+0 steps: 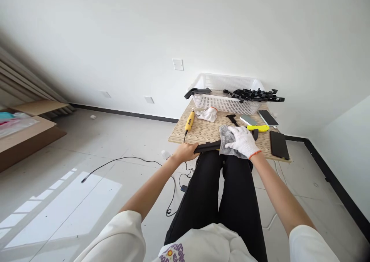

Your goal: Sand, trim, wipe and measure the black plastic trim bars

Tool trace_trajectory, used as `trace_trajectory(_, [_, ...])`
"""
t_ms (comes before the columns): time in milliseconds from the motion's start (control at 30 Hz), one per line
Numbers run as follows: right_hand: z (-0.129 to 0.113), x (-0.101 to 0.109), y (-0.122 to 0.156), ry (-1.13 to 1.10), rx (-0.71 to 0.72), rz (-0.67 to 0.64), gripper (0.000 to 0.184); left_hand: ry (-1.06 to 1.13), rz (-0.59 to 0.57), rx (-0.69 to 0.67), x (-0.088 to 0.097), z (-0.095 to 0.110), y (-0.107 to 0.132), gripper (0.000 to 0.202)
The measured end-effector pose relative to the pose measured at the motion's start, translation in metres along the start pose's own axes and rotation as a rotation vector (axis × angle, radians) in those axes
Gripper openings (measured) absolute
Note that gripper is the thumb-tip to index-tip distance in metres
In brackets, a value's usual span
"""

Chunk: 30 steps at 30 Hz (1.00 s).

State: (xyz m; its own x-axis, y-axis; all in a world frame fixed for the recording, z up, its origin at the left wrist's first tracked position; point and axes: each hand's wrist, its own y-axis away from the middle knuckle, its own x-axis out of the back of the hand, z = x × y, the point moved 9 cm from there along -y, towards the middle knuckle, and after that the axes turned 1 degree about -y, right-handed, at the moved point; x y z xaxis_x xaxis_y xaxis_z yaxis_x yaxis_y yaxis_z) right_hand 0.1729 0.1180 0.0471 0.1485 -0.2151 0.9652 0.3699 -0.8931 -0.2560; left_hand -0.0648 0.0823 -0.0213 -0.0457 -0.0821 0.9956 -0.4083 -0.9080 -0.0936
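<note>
My bare left hand (186,152) is closed round the left end of a long black plastic part (208,147), which lies across the table's front edge above my thighs. On my right hand (242,140) is a white knit glove with an orange cuff. It presses a grey cloth (225,134) over the right half of that part, its fingers bent onto the cloth. The part's far right end (255,134) shows past the glove. Just behind the gloved hand lies a yellow-handled tool (258,128). What the cloth covers is hidden.
A white plastic basket (225,107) holds several black parts (254,95), some jutting over its rim. On the table (177,134) lie a yellow rotary tool (189,121), a spare glove (207,114), a black hammer-shaped piece (232,119) and phones (279,144). A cable (130,158) crosses the floor.
</note>
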Motion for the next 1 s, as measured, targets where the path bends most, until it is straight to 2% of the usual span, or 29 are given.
trace_trajectory(100, [-0.056, -0.009, -0.013, -0.069, 0.139, -0.057, 0.088, 0.000, -0.037, -0.008, 0.000, 0.000, -0.003, 0.027])
trace_trajectory(233, [-0.124, -0.025, -0.030, -0.093, 0.215, -0.074, 0.088, -0.003, -0.097, -0.024, -0.002, 0.000, -0.006, 0.016])
trace_trajectory(300, [-0.144, -0.032, -0.036, -0.103, 0.226, -0.078, 0.089, -0.005, -0.127, -0.033, -0.003, 0.000, -0.006, 0.010])
trace_trajectory(400, [-0.149, -0.037, -0.038, -0.118, 0.222, -0.080, 0.088, 0.000, -0.150, -0.039, -0.005, 0.000, -0.005, 0.006])
trace_trajectory(500, [-0.132, -0.031, -0.029, -0.136, 0.205, -0.060, 0.083, 0.008, -0.138, -0.032, -0.006, 0.000, -0.005, 0.006])
trace_trajectory(633, [-0.085, -0.016, -0.009, -0.131, 0.151, -0.023, 0.079, 0.013, -0.093, -0.021, -0.006, 0.001, -0.004, 0.022])
trace_trajectory(733, [-0.032, -0.001, 0.008, -0.060, 0.090, 0.025, 0.072, 0.015, -0.084, -0.014, -0.005, -0.002, -0.003, 0.026])
trace_trajectory(900, [0.084, 0.022, 0.033, 0.161, -0.191, 0.127, 0.067, 0.031, -0.096, 0.002, -0.001, -0.006, -0.002, 0.026])
trace_trajectory(933, [0.099, 0.024, 0.036, 0.175, -0.223, 0.134, 0.062, 0.035, -0.101, 0.004, -0.001, -0.006, -0.002, 0.025])
trace_trajectory(1000, [0.108, 0.023, 0.037, 0.168, -0.204, 0.124, 0.052, 0.042, -0.112, 0.005, 0.000, -0.005, -0.002, 0.025])
